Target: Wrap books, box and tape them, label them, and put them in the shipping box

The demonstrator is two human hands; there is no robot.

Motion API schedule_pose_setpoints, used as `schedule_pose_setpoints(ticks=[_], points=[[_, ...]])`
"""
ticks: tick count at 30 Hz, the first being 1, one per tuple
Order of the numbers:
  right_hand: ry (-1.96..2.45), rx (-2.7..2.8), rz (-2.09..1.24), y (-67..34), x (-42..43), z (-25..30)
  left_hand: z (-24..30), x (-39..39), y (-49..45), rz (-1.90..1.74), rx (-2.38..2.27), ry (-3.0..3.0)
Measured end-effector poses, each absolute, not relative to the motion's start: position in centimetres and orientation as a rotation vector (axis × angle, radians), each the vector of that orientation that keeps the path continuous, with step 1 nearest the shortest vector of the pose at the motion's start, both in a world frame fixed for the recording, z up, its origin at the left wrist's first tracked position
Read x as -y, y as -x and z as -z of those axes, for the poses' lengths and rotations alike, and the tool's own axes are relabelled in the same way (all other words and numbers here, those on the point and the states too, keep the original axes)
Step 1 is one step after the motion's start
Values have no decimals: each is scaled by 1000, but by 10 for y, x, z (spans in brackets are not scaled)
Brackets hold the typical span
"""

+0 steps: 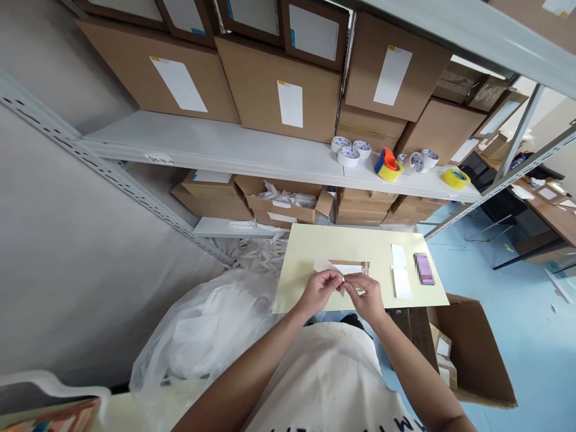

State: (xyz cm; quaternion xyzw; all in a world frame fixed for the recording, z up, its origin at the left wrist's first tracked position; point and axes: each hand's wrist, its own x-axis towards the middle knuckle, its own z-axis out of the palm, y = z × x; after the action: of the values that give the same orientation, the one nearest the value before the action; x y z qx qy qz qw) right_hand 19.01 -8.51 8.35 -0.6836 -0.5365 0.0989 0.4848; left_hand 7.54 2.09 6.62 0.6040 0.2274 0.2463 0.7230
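White thin sheet [322, 264] pinched by your left hand [322, 290] and right hand [366, 294] over a flat brown parcel [354, 264].
Both hands partly block the parcel; white paper slips [402, 282] lie rightward on the pale-yellow tabletop [315, 240].

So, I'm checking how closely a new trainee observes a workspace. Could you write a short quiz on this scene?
1. True or false: the left hand and the right hand are close together above the table.
2. Which lies on the table near its right edge?
A) a roll of yellow tape
B) a purple item
C) an open carton
3. Fill in the blank: the white tape rolls sit on a grey ____.

Key:
1. True; together they pinch a thin pale sheet.
2. B
3. shelf
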Motion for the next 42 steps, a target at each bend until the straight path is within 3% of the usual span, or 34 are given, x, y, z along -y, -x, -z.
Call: schedule_pose_setpoints(ticks=[21, 31, 35, 42], points=[[1625, 1118, -566, -182, 75, -76, -70, -22, -59, -540, -458, -1476], [1581, 618, -700, -203, 65, -56, -50, -71, -35, -465, -916, -1247], [1629, 535, -653, -215, 62, -47, -43, -100, -12, -548, -1115, -1132], [1693, 404, -297, -240, 62, -42, -38, -162, 0, -617, -1374, -1190]])
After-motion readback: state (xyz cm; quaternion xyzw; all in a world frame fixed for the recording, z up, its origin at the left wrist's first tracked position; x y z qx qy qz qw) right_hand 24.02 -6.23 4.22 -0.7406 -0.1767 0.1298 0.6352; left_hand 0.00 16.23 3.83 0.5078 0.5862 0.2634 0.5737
